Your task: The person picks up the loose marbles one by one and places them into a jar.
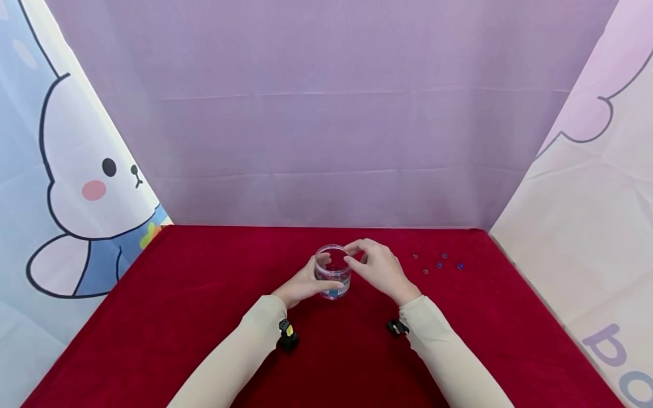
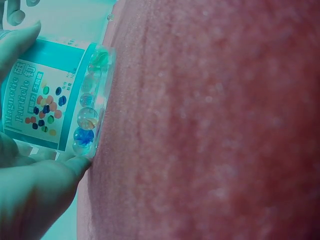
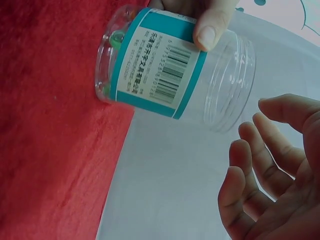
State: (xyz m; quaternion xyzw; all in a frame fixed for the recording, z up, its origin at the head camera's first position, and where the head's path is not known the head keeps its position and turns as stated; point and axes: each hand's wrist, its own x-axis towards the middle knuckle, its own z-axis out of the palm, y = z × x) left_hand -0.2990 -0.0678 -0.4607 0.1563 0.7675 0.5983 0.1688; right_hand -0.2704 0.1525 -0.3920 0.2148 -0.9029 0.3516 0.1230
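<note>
A clear plastic jar (image 1: 333,274) with a teal-and-white label stands without a lid on the red cloth. My left hand (image 1: 304,284) grips it around the side, thumb across the front. Glass marbles (image 2: 86,120), blue, green and clear, lie at the jar's bottom in the left wrist view. My right hand (image 1: 378,268) is at the jar's open mouth, fingertips beside the rim. In the right wrist view, the fingers of that right hand (image 3: 280,165) are loosely bent with nothing between them, and a barcode shows on the jar (image 3: 155,65).
Several small marbles (image 1: 440,265), some blue and some brownish, lie scattered on the red cloth (image 1: 194,317) to the right of my right hand. A purple curtain (image 1: 326,113) hangs behind the table, with printed cartoon sheets (image 1: 92,255) at the sides.
</note>
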